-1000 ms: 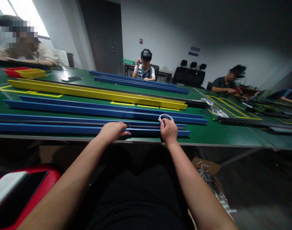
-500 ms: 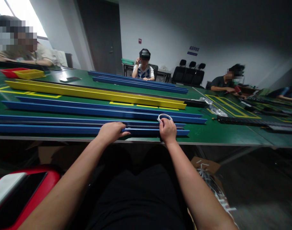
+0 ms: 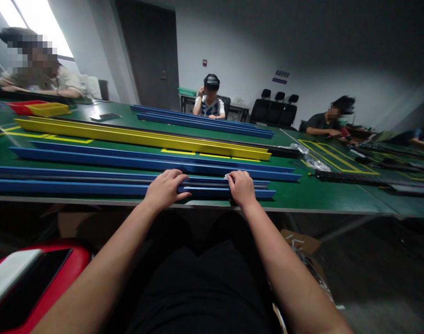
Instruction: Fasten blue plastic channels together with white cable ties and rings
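Near the table's front edge lies a long blue channel (image 3: 104, 186) with a dark strip (image 3: 201, 183) inside it. My left hand (image 3: 165, 188) rests over this channel, thumb spread from the fingers at its near wall. No held object shows in that hand. To its right, my right hand (image 3: 242, 186) is closed above the channel's right part. A bit of the white tape roll (image 3: 227, 176) sticks out by its fingertips; the rest is hidden behind the hand.
Behind lie another blue channel (image 3: 156, 161), a yellow channel (image 3: 142, 138) and more blue channels (image 3: 205, 123). Red (image 3: 19, 107) and yellow (image 3: 50, 109) bins stand at the left. Co-workers sit around the green table. A phone (image 3: 31, 287) lies on a red stool (image 3: 78, 253).
My left fingers have lifted and spread from the thumb. My right hand has turned, so the white ring has dropped from view except a small bit. The camera view has shifted slightly.
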`<state>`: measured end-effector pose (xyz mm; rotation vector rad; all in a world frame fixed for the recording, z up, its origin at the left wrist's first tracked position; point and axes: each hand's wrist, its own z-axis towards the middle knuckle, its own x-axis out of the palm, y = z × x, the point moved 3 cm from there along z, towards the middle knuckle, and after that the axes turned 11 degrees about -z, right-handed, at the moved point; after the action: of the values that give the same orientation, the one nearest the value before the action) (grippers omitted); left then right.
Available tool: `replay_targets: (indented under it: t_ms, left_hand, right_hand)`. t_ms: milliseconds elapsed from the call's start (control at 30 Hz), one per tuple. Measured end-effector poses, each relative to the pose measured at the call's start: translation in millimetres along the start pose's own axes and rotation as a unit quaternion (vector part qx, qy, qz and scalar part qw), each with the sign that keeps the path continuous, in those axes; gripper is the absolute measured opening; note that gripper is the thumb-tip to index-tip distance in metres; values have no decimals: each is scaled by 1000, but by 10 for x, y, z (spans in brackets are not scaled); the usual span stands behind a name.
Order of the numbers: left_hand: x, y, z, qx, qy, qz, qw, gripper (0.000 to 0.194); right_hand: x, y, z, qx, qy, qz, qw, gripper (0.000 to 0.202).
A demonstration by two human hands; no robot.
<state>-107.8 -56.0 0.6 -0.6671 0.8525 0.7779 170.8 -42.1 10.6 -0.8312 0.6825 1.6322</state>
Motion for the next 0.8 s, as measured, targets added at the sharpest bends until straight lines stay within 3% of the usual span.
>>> replay_targets:
  t_ms: [167, 400, 500, 633, 733, 800]
  left_hand:
    - [60, 28, 47, -13, 8, 23, 1000, 71]
    - [101, 47, 87, -35, 40, 51, 997, 66]
    - [172, -208, 142, -27, 42, 43, 998, 64]
    - [436, -801, 356, 2, 32, 15, 999, 59]
    - [628, -1150, 538, -1, 24, -3, 1000, 60]
    - [694, -1259, 604, -4, 23, -9, 1000, 60]
  right_hand:
    - [31, 39, 90, -12, 32, -26, 999, 24]
    - [126, -84, 191, 5, 79, -7, 997, 22]
    - [140, -56, 227, -2, 94, 9, 996, 23]
    - [157, -64, 258, 0, 82, 18, 997, 24]
    - [199, -193, 266, 3, 77, 44, 996, 21]
    - [239, -323, 269, 24, 79, 82, 993, 20]
